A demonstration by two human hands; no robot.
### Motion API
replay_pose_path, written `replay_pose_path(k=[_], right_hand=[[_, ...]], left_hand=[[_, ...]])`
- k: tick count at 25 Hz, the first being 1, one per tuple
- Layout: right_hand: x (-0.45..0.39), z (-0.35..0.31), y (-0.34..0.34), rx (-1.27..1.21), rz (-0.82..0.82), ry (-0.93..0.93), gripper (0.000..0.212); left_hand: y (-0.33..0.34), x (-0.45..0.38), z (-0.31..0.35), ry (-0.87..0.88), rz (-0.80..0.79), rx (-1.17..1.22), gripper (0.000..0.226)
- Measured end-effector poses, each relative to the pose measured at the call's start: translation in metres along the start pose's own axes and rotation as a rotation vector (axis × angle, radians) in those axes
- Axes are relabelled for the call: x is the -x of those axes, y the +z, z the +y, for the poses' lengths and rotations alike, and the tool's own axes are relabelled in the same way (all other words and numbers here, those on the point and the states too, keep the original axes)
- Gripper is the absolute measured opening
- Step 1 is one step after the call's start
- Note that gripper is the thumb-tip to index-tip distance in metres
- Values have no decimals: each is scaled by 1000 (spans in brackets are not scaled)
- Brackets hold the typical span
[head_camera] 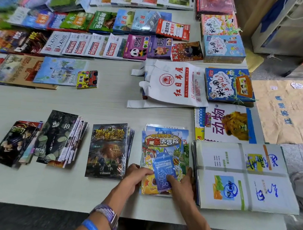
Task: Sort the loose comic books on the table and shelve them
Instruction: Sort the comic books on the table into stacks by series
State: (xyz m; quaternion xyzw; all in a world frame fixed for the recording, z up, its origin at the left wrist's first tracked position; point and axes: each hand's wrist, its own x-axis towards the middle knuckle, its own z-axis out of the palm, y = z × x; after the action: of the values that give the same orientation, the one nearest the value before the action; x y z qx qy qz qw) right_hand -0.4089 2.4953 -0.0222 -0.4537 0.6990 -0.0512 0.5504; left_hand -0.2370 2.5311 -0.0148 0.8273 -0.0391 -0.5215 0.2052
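A small stack of colourful comic books (164,148) with a blue packet on top lies near the table's front edge. My left hand (136,175) grips the stack's left edge, and my right hand (182,181) presses on its right side, fingers on the blue packet. To the left lies a dark adventure comic stack (108,149). Further left a fanned pile of black manga volumes (59,139) leans over another dark manga pile (14,143).
A strapped white bundle (241,175) lies right of my hands, with a lion animal book (230,124) behind it. A white plastic bag (170,85) sits mid-table. Rows of displayed books fill the back. The grey table (103,104) shows bare surface in the middle.
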Motion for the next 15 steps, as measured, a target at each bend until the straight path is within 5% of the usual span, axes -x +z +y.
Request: replay_pose_path(k=[4, 7, 10, 15], right_hand=[[16, 2, 8, 46, 2, -15, 116], [21, 4, 12, 39, -3, -35, 121], [19, 4, 11, 63, 10, -52, 120], [12, -2, -2, -164, -8, -76, 103]], left_hand=[[8, 7, -2, 99, 37, -343, 72], [9, 8, -12, 111, 15, -105, 79], [2, -1, -10, 60, 53, 174, 59], [21, 15, 2, 22, -135, 348, 38]])
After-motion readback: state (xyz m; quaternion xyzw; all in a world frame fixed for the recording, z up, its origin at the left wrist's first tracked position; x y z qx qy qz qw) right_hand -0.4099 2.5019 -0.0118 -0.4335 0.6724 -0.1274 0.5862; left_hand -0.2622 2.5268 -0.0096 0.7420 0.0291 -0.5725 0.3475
